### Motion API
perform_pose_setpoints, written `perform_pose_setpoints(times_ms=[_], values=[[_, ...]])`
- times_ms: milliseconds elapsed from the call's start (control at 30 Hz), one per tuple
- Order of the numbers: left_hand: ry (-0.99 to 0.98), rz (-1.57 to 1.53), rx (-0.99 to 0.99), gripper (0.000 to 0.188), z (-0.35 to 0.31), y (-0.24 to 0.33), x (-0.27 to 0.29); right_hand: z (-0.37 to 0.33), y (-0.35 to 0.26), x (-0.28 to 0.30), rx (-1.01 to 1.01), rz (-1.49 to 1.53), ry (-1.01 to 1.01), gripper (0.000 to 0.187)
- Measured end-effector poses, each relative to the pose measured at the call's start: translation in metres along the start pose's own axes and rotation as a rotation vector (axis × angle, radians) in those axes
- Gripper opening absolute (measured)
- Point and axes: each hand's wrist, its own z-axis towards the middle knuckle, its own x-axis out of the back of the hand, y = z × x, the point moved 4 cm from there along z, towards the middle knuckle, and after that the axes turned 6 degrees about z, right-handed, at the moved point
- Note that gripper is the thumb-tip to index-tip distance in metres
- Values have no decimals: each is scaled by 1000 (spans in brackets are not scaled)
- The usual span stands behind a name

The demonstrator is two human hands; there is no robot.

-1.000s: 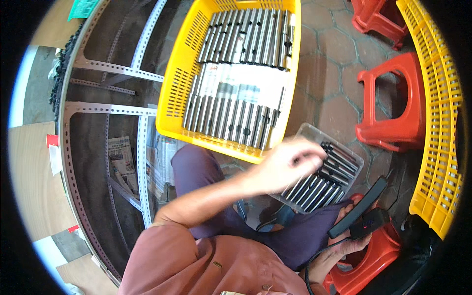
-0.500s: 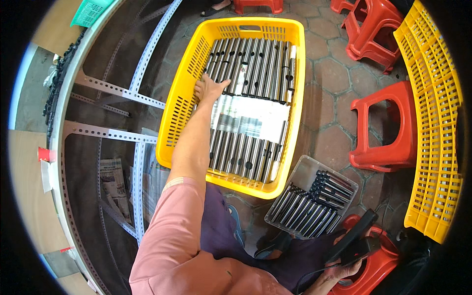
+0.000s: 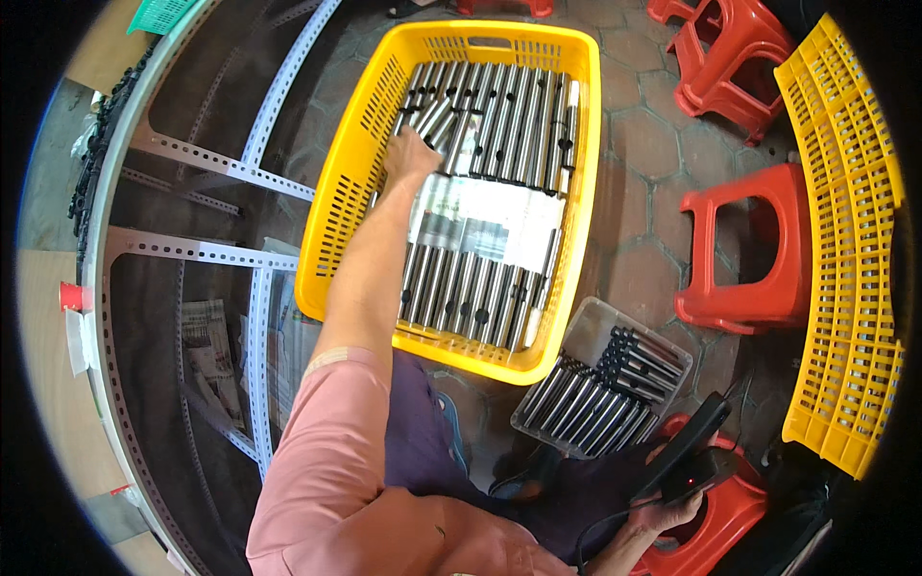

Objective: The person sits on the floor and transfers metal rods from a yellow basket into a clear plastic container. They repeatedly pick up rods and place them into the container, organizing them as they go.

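Note:
My left hand (image 3: pixel 413 158) reaches into a yellow plastic basket (image 3: pixel 312 254) on the floor. Its fingers are closed round several slanted metal rods (image 3: pixel 438 123) at the left of the upper row; the fingertips are partly hidden. More shiny rods with dark holes (image 3: pixel 514 130) lie side by side there, and a lower row of rods (image 3: pixel 461 293) lies nearer me. Between the rows shows a pale printed sheet (image 3: pixel 490 221). At lower right my right hand (image 3: pixel 672 514) is closed under a black device with a small red light (image 3: pixel 693 475); a cable hangs from it.
A clear plastic box (image 3: pixel 597 322) of dark-ended rods stands close to the basket's near right corner. Red stools (image 3: pixel 744 312) line the right, beside another yellow basket (image 3: pixel 845 259). A perforated metal frame (image 3: pixel 206 248) stands along the left.
My left hand has closed round several rods, which now lie slanted out of the row. The basket sits slightly higher and further left in view. My right hand still holds the black device.

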Motion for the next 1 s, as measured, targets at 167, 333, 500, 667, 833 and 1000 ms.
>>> perform_pose_setpoints(times_ms=[167,333,500,667,833,1000], values=[[-161,-342,-87,25,23,-30,-19,0,-8,17,9,-43,69,78],[-81,-46,-38,54,-14,-3,11,9,-8,7,7,-68,-62,89],[63,111,-150,69,3,-9,-11,-1,-14,24,22,-40,46,102],[39,88,-112,63,0,-7,-8,-1,-13,26,20,-21,48,106],[138,135,-120,71,-15,-4,-4,0,-16,25,28,-3,38,106],[170,291,-221,59,-31,-2,0,-4,-19,46,45,-39,84,105]])
